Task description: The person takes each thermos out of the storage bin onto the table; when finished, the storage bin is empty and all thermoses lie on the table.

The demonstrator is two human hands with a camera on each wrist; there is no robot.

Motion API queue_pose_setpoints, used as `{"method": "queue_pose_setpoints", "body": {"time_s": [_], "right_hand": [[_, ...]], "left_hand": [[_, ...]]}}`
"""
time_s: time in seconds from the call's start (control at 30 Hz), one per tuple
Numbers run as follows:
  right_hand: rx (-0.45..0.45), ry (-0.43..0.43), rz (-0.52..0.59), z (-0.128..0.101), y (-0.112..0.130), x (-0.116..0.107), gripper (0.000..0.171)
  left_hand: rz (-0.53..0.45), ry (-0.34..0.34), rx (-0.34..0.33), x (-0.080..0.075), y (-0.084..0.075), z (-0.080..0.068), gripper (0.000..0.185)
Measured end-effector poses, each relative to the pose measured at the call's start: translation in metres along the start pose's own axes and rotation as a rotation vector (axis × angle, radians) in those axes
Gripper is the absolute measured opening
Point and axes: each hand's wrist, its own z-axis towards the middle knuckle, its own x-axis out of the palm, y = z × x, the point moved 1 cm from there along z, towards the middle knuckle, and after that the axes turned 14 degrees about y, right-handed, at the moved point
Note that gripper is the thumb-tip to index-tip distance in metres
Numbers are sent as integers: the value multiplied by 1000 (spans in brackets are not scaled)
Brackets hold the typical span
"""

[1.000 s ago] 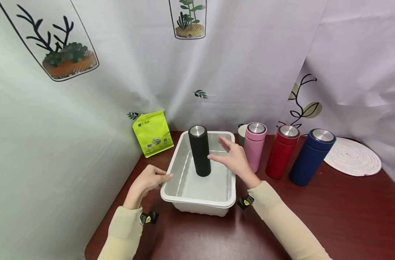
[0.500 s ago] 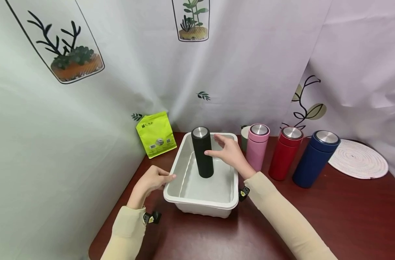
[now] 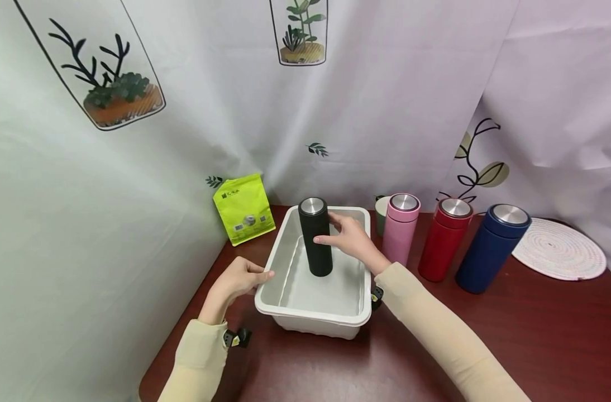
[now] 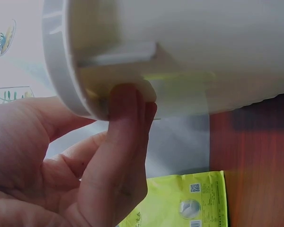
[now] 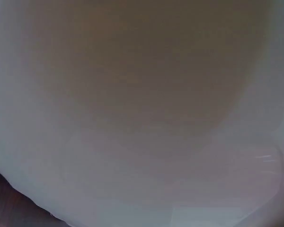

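Note:
A black thermos bottle [image 3: 316,245] with a silver-topped lid stands upright inside a white plastic basin [image 3: 313,316]. My right hand [image 3: 353,240] reaches over the basin's right rim and grips the bottle, thumb across its front and fingers at its far side. At the left rim, my left hand [image 3: 237,277] pinches the basin between thumb and fingers. The left wrist view shows its curled fingers [image 4: 125,142] pressed to the outer wall below the rim. In the right wrist view the pale, blurred basin wall [image 5: 132,156] fills nearly everything, hiding that hand.
Right of the basin stand a pink thermos [image 3: 400,231], a red thermos [image 3: 443,240] and a blue thermos [image 3: 493,248]. A cup [image 3: 381,215] is partly hidden behind the pink one. A round woven mat [image 3: 559,248] lies far right; a lime-green pouch [image 3: 244,209] stands back left.
My right hand has moved left onto the black thermos, its fingers closing around it. The left hand keeps its hold on the basin rim. The head view has shifted slightly.

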Motion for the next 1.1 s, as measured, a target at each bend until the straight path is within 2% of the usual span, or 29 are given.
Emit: {"method": "queue_pose_setpoints", "body": {"time_s": [0.47,0.57,0.77,1.1], "right_hand": [[-22,5,-8,7,1,1,62],[-32,-25,-3,6,1,3,60],[-77,-138,-31,2,2,4,56],[-82,-212,-3,-8,5,3,54]], "left_hand": [[25,-4,-8,-1,-3,0,28],[24,-4,-15,0,-2,0,29],[31,-15,-14,0,-2,-2,31],[27,-31,-25,2,1,0,32]]}}
